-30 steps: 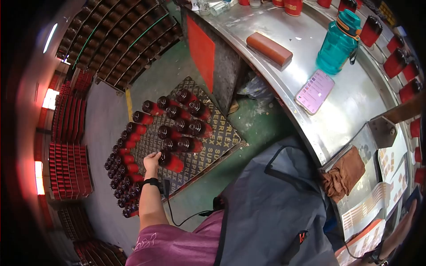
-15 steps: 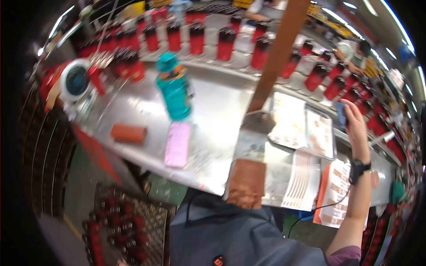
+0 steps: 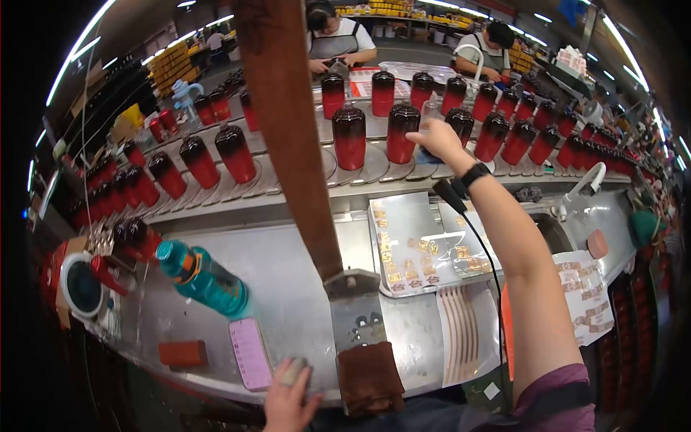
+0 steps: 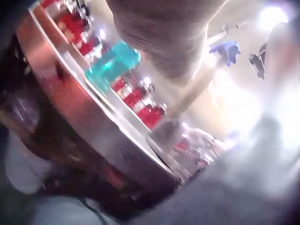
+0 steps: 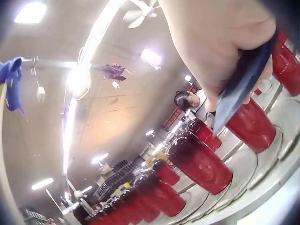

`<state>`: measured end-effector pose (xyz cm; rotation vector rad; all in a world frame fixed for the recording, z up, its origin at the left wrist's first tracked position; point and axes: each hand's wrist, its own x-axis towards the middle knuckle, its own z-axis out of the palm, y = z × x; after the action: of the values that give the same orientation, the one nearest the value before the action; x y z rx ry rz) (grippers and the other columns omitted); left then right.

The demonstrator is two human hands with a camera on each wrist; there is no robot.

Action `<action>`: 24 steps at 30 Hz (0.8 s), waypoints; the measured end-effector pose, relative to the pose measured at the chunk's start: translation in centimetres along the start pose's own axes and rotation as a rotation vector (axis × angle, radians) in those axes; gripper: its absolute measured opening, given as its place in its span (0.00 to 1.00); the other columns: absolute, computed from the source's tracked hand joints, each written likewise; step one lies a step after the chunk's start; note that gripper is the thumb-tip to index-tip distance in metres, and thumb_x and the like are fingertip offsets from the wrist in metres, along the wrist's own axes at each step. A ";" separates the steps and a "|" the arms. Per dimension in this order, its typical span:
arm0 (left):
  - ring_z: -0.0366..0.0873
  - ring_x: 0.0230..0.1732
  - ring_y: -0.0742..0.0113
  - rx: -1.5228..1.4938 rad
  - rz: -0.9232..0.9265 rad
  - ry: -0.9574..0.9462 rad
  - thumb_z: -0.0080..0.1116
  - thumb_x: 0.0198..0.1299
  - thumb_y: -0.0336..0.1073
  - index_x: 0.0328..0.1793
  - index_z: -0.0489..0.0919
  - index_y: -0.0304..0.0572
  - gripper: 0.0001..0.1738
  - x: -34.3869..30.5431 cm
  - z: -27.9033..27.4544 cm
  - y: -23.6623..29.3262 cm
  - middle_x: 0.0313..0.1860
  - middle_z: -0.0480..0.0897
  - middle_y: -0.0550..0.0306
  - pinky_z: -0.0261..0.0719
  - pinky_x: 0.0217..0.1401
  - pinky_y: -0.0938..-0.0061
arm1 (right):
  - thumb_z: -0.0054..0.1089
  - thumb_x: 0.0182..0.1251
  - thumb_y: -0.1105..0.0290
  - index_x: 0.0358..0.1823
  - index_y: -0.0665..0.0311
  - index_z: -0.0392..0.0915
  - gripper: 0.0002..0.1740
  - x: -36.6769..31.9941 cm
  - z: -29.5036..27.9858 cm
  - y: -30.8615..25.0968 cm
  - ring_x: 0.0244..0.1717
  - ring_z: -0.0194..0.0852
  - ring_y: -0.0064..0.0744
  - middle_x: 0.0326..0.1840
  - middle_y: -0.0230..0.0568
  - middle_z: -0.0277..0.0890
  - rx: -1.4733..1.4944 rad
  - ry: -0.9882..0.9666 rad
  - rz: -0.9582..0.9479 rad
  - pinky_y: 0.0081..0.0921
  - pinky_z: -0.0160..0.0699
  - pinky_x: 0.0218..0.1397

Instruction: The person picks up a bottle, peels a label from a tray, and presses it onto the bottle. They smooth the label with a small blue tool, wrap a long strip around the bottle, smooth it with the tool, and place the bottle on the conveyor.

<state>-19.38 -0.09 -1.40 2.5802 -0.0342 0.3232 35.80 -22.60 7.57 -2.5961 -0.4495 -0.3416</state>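
My right hand (image 3: 440,144) reaches over the conveyor in the head view, fingertips right at a red bottle (image 3: 402,133) with a dark top. A flat blue piece (image 5: 246,79) is gripped between thumb and fingers, its wedge-like edge showing in the right wrist view; its kind is unclear. More red bottles (image 5: 199,161) stand upright beside this hand. My left hand (image 3: 286,399) is at the near table edge, close to the phone (image 3: 250,353). A greyish rounded patch (image 3: 293,371) shows at its fingers; I cannot tell whether it is held. The left wrist view is blurred.
A wooden post (image 3: 288,129) rises from the table. Around it are a teal water bottle (image 3: 216,286), a brown case (image 3: 182,353), a brown cloth (image 3: 371,378) and decal sheets (image 3: 414,245). A tap (image 3: 586,180) stands right. Two people (image 3: 338,39) work across the conveyor.
The head view has turned from the floor pallet to the conveyor. My left hand has come from the bottles there to the table; my right hand has moved left to a conveyor bottle, keeping the blue piece.
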 end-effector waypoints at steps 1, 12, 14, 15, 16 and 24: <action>0.63 0.75 0.38 -0.006 0.007 -0.073 0.65 0.55 0.31 0.74 0.69 0.36 0.37 0.9 1.6 -0.6 0.74 0.69 0.40 0.61 0.77 0.49 | 0.74 0.55 0.47 0.49 0.63 0.82 0.29 1.1 0.1 -0.2 0.48 0.84 0.56 0.42 0.55 0.85 -0.044 0.118 -0.042 0.46 0.81 0.52; 0.61 0.76 0.38 -0.146 -0.019 -0.207 0.61 0.56 0.29 0.76 0.66 0.37 0.38 2.7 1.7 -1.6 0.76 0.66 0.40 0.57 0.79 0.49 | 0.61 0.68 0.47 0.59 0.61 0.76 0.28 8.4 0.7 1.7 0.55 0.81 0.56 0.54 0.58 0.80 -0.335 0.118 0.040 0.47 0.81 0.56; 0.62 0.76 0.39 -0.270 -0.056 -0.162 0.57 0.57 0.27 0.74 0.69 0.36 0.34 2.4 1.6 -1.7 0.74 0.69 0.41 0.58 0.79 0.50 | 0.59 0.69 0.50 0.48 0.63 0.75 0.22 6.2 0.2 2.6 0.43 0.85 0.58 0.37 0.54 0.85 -0.341 0.208 -0.133 0.50 0.82 0.48; 0.57 0.79 0.37 -0.227 -0.028 -0.254 0.66 0.58 0.40 0.79 0.61 0.35 0.44 2.2 2.0 -3.1 0.78 0.63 0.37 0.54 0.81 0.50 | 0.60 0.69 0.50 0.48 0.63 0.74 0.22 4.0 -0.8 2.0 0.41 0.85 0.58 0.37 0.53 0.85 -0.371 0.189 -0.171 0.50 0.82 0.46; 0.57 0.79 0.37 -0.240 -0.028 -0.256 0.66 0.58 0.40 0.79 0.61 0.35 0.44 1.6 2.3 -3.6 0.78 0.63 0.37 0.54 0.81 0.50 | 0.60 0.69 0.50 0.48 0.63 0.73 0.22 1.8 -2.2 1.5 0.40 0.85 0.58 0.36 0.52 0.85 -0.404 0.172 -0.210 0.50 0.82 0.44; 0.76 0.62 0.39 -0.367 0.198 -0.020 0.70 0.55 0.45 0.69 0.74 0.33 0.38 8.5 -4.8 2.1 0.64 0.78 0.36 0.72 0.66 0.57 | 0.67 0.62 0.49 0.29 0.65 0.81 0.23 -15.7 -16.6 -10.9 0.30 0.82 0.50 0.27 0.46 0.82 -0.184 -0.056 -0.582 0.39 0.80 0.35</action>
<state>-12.37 0.93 5.62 2.2185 -0.3276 0.3298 14.77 -25.73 21.34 -2.6049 -1.2507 -0.5214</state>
